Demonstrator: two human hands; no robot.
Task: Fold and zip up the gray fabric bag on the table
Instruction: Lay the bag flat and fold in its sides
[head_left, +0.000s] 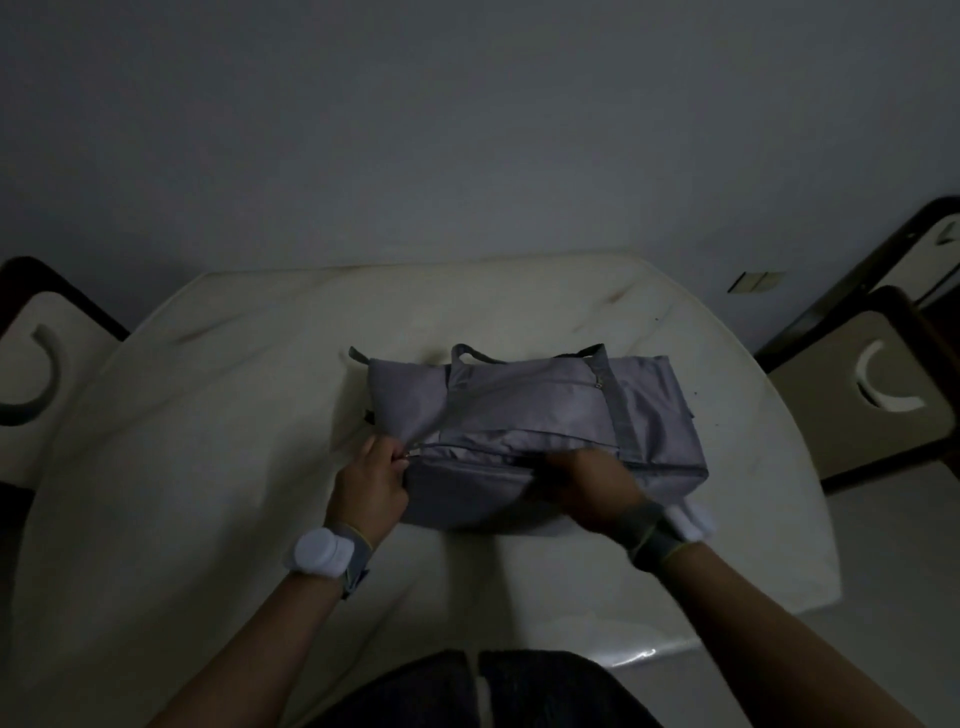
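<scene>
White round devices (318, 552) on gray wrist straps (649, 531), bare forearms

My left hand (370, 480) pinches with curled fingers; my right hand (587, 486), blurred, is curled, both forearms extended forward.

bare table (218, 415) around bag (519, 405), chairs (852, 410) flanking

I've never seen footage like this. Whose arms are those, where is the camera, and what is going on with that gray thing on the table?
There is no machine here: the arms belong to a person, and the single camera sits on their head, looking down. A gray fabric bag lies on a pale table. The left hand pinches the bag's near left corner, where the zipper line ends. The right hand grips the fabric farther along that zipper; it is blurred, so whether it holds the zipper pull is unclear. Both wrists carry white devices on straps. Chairs stand at either side.
</scene>
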